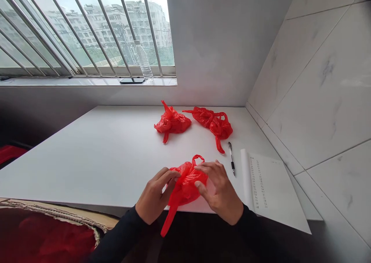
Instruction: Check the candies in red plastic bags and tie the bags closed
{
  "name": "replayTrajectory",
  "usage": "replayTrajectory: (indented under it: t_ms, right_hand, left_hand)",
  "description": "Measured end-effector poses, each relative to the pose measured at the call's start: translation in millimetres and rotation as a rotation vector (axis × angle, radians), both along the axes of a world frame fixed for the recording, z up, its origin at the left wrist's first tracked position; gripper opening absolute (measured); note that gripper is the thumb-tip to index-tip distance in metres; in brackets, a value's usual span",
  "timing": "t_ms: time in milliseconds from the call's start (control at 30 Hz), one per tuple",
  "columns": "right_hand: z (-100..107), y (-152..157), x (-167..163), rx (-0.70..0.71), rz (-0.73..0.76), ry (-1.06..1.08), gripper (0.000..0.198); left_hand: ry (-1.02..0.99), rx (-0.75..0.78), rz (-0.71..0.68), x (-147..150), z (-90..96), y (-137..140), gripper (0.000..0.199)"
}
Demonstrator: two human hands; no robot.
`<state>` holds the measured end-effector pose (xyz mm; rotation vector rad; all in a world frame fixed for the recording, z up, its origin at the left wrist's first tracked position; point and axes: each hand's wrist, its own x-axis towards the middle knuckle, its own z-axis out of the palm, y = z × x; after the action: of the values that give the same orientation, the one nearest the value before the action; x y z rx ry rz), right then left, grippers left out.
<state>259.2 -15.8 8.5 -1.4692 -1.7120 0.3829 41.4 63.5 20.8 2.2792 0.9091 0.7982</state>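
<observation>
A red plastic bag, gathered and knotted, sits at the table's front edge, one long handle strip hanging over it toward me. At its left side, my left hand has thumb and fingers closed on the bag near the knot. My right hand curves round the bag's right side, thumb and fingers apart with the plastic between them and a fingertip close to its upper part. What is inside the bag is hidden. Farther back lie two more knotted red bags, a left one and a right one.
A black-and-clear pen and an open notebook with written columns lie right on the white table. A cardboard box holding red material stands front left. A water bottle and phone rest on the windowsill.
</observation>
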Motion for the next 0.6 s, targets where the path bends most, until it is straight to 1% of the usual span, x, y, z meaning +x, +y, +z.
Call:
replayTrajectory:
  t_ms: [33,67,100,167,300,367,433,500,567,600]
  right_hand:
    - [0,2,-6,-0.007,0.050,-0.026,0.036]
    - [-1,3,-12,-0.022,0.089,-0.041,0.033]
    - [-2,4,-16,-0.040,0.109,-0.040,0.026]
    - [-4,4,-16,-0.058,0.103,-0.005,0.012]
    - [-5,-4,5,-0.083,-0.027,0.110,0.007]
    - [-3,-9,18,-0.130,-0.119,0.191,0.010]
    - [1,-13,25,-0.185,-0.178,0.259,0.016]
    - [5,-16,24,-0.226,-0.190,0.294,0.020]
    - [8,-15,17,-0.245,-0.166,0.295,0.020]
    - [9,-14,13,-0.252,-0.143,0.283,0.022]
  left_hand:
    - [0.008,0.000,-0.022,2,0.5,-2,0.022]
    - [0.014,0.003,-0.036,3,0.8,-5,0.022]
    - [0.019,0.006,-0.040,3,0.9,-6,0.021]
    - [0.022,0.017,-0.020,2,0.2,-6,0.021]
    - [-0.007,0.047,0.119,-6,-2.6,5,0.018]
    - [-0.026,0.060,0.199,-9,-2.5,10,0.016]
    - [-0.036,0.079,0.244,-8,-0.8,9,0.016]
    - [-0.030,0.102,0.219,-4,1.7,2,0.021]
    - [0.020,0.164,0.110,3,3.4,-9,0.034]
    - [0.052,0.205,0.051,7,3.6,-13,0.037]
